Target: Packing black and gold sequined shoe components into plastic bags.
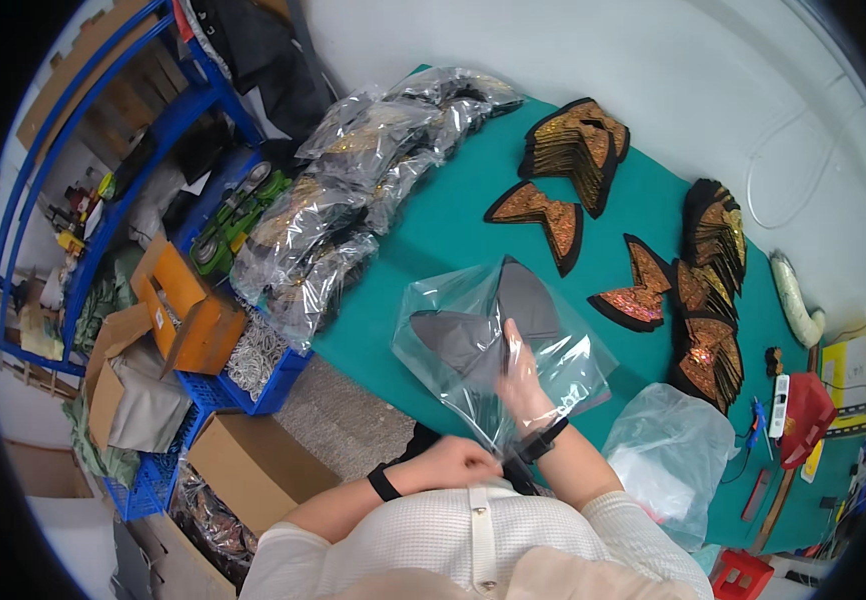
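Note:
A clear plastic bag [583, 370] hangs in front of me over the near edge of the green table. Inside it shows a dark grey, pointed, wing-shaped piece [453, 338]. My right hand [521, 378] is at the bag's middle, fingers pointing away from me and pressed together against the grey piece. Whether the hand is inside the bag or on its outside is hard to see. Close to my body, my left hand [456, 463] is curled with its fingertips pinched at the bag's near end.
Orange-and-black sequined wing pieces [543, 218] lie loose and in stacks [708, 270] on the table [413, 270]. Bagged pieces [353, 170] pile up along its left. An empty-looking plastic bag [668, 460] and tools [779, 405] lie right. Boxes [253, 460] and blue crates [278, 390] stand left.

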A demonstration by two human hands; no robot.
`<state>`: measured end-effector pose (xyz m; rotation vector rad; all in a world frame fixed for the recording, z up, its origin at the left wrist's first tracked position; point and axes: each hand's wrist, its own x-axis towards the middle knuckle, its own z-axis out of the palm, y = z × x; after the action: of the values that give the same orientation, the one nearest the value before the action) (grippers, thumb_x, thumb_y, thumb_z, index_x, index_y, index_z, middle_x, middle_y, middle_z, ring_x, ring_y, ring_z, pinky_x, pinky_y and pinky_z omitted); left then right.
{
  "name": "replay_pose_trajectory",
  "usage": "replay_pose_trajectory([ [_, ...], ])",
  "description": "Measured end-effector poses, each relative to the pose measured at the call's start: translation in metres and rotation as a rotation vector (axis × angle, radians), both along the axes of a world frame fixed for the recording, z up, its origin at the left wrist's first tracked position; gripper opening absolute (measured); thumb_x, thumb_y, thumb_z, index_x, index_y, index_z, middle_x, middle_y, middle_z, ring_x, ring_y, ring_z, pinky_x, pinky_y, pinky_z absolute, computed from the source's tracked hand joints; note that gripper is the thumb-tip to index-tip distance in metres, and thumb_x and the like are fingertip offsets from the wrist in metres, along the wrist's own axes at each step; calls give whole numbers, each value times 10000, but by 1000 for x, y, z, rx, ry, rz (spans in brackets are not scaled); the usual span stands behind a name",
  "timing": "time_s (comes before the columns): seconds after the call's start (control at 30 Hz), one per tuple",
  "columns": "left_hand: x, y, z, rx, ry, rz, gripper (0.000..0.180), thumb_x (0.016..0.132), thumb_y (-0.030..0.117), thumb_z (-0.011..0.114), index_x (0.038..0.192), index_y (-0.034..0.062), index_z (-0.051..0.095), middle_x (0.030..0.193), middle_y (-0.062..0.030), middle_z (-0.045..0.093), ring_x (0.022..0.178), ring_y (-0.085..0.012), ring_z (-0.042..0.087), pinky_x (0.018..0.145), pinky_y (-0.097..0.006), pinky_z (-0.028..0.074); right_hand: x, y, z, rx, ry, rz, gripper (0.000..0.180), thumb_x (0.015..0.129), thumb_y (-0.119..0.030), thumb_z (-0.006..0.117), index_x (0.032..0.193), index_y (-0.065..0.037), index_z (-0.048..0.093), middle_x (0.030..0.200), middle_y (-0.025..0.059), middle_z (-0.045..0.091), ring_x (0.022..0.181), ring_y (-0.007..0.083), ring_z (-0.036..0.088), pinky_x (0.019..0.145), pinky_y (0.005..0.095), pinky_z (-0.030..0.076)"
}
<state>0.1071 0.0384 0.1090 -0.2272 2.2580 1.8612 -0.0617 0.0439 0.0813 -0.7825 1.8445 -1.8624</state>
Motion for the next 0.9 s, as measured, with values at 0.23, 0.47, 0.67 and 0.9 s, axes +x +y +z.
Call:
replay_pose_trajectory([
  [0.23, 0, -51, -43, 447, -226, 1109, 340, 881, 363, 576, 887, 24, 605, 766, -21, 601, 709, -109, 564, 617, -273, 469, -6, -10, -37, -170, -1230, 104, 409, 870, -252, 597, 1183, -15, 482, 1166, 85, 561, 1064, 246, 540, 952, 401, 402],
  [0.47, -6, -34, -73, 261, -205, 769, 285, 897, 267, 568, 792, 9, 628, 689, -11, 598, 616, -79, 546, 559, -228, 450, -9, -9, -42, -122, -1284, 132, 277, 850, -240, 599, 1041, -43, 566, 1011, 106, 632, 941, 271, 609, 860, 436, 480],
  [0.67, -12, -53, -61, 418, -298, 662, 283, 902, 269, 560, 879, -7, 623, 792, -39, 619, 687, -99, 573, 593, -232, 473, -12, -24, -42, -144, -1374, 146, 294, 841, -292, 614, 1015, -56, 590, 986, 95, 639, 906, 249, 611, 831, 431, 486],
  [0.9, -7, -53, -77, 531, -55, 589, 225, 881, 149, 574, 1030, -8, 635, 891, -40, 650, 776, -129, 583, 738, -256, 462, -13, -35, -24, -247, -1256, 137, 407, 863, -265, 606, 1181, -28, 513, 1194, 95, 566, 1120, 263, 517, 988, 424, 365],
])
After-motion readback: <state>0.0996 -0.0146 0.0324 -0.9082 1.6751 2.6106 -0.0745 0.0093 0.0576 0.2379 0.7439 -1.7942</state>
